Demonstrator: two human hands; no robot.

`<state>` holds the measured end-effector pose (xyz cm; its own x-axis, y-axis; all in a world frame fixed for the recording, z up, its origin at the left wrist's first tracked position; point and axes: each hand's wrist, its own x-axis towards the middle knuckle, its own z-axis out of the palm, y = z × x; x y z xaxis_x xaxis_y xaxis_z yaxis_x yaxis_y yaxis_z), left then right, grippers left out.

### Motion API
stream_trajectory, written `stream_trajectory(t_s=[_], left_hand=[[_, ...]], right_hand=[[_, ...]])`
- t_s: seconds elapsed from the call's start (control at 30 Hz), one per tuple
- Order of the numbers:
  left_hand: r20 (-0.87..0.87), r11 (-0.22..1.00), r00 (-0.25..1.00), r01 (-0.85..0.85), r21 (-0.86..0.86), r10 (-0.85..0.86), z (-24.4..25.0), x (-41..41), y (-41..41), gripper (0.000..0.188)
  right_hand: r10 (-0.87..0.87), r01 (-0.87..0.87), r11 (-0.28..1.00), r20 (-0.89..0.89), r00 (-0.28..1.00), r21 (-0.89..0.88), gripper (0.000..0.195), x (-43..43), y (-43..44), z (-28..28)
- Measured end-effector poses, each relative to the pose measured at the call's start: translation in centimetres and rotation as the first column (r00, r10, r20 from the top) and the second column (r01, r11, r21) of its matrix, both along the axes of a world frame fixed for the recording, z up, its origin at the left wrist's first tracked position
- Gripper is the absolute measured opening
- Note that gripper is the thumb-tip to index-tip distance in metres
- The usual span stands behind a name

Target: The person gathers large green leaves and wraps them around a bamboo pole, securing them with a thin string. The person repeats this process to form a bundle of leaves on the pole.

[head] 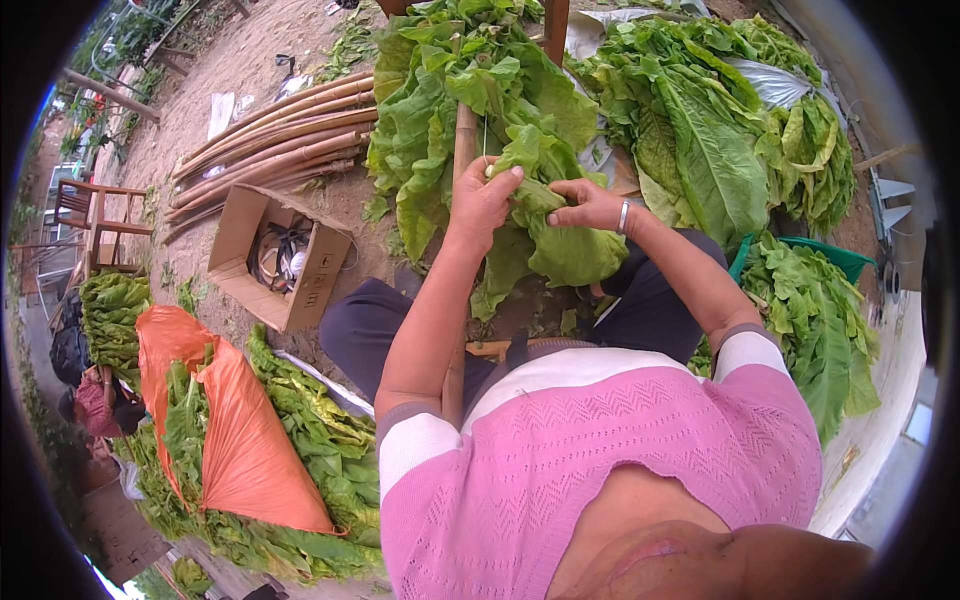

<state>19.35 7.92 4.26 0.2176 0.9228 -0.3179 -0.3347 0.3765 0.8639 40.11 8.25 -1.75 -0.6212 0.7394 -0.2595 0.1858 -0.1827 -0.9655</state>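
A pole (464, 139) runs away from my lap, and large green tobacco leaves (420, 97) hang along both sides of its far part. Beside the pole, my left hand (484, 201) pinches the stem ends of a small bunch of leaves (574, 251). A thin white string (485, 139) stretches from the hung leaves down to that hand. My right hand (589, 206), with a silver bracelet at the wrist, grips the same bunch a little further along. The blades of the bunch droop below both hands, and some fingertips are hidden behind the leaves.
Bamboo poles (277, 146) lie on the soil to the left, near a cardboard box (304, 277) holding tangled strips. Leaf heaps (697, 142) rise at the right. An orange woven sack (244, 442) covers leaves at lower left. A wooden chair (97, 214) and another person (101, 405) are farther left.
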Motion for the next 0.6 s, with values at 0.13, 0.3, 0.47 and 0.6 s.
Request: stream_trajectory(t_s=[0.13, 0.3, 0.47, 0.6], left_hand=[[-0.242, 0.987, 0.97, 0.004, 0.163, 0.037, -0.1, -5.4, -0.7, 0.026], [-0.281, 0.905, 0.861, 0.407, -0.123, -0.425, -2.6, -12.4, -2.3, 0.02], [-0.541, 0.772, 0.551, 0.468, -0.429, -0.635, -11.0, -14.5, 4.8, 0.02], [-0.659, 0.891, 0.601, 0.34, -0.302, -0.452, -13.5, -16.0, 14.5, 0.02]], right_hand=[[-0.058, 0.059, 0.998, 0.088, 0.994, -0.01, 0.032, 0.1, -0.5, -3.1], [-0.072, -0.052, 0.964, 0.445, 0.893, 0.261, 0.047, -4.6, 3.4, -5.4], [-0.1, -0.015, 0.927, 0.285, 0.953, 0.375, 0.042, -9.5, 8.7, -9.3], [0.063, -0.365, 0.783, 0.521, 0.851, 0.503, 0.036, -11.6, 9.5, -5.4]])
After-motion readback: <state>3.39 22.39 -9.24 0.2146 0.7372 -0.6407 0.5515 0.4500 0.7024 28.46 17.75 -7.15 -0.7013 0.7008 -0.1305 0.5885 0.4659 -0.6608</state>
